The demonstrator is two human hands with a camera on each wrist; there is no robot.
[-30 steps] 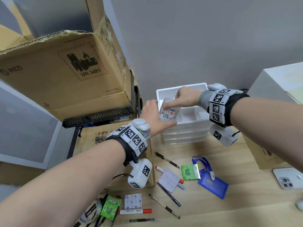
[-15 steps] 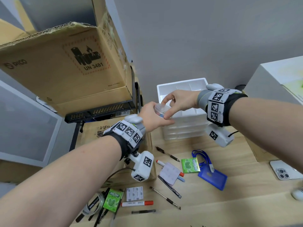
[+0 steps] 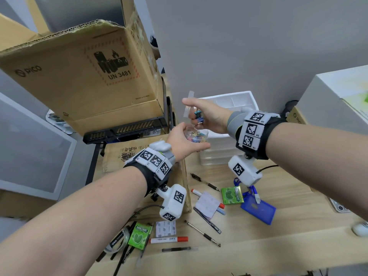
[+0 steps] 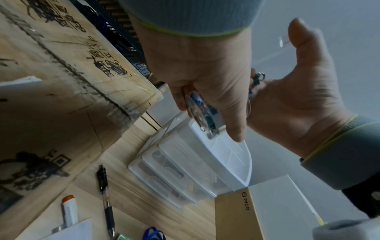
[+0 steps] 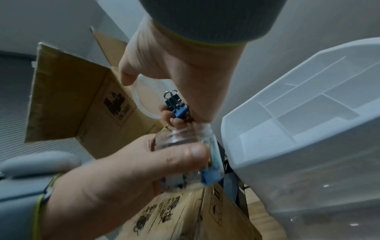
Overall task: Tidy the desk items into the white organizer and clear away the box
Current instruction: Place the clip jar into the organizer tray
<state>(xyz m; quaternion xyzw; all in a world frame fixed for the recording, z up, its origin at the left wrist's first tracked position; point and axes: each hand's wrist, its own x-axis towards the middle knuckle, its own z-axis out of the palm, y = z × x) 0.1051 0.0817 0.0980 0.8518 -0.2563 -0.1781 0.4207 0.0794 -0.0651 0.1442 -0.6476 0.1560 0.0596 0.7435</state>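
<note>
My left hand [image 3: 185, 140] grips a small clear jar [image 3: 198, 135] of coloured binder clips, held in the air just left of the white organizer [image 3: 237, 100]. Just above the jar, my right hand [image 3: 207, 116] pinches the jar's clear lid [image 5: 144, 97] and curls its lower fingers round blue binder clips [image 5: 177, 106]. The right wrist view shows the jar [image 5: 185, 146] open-mouthed under those clips and the organizer's divided top tray [image 5: 308, 113] with nothing in it. A large open cardboard box [image 3: 89, 76] stands at the left on a black rack.
Pens [image 3: 205, 182], markers [image 3: 169, 239], two green gum packs [image 3: 232, 195], a blue card holder [image 3: 258, 211], note pads [image 3: 208, 204] and a tape roll [image 3: 117, 242] lie on the wooden desk. A flat cardboard carton [image 3: 139, 156] sits under my left wrist. A white box [image 3: 338, 96] stands at the right.
The jar has come up and left off the organizer. My right hand took the lid off, lifted it, and now also holds binder clips.
</note>
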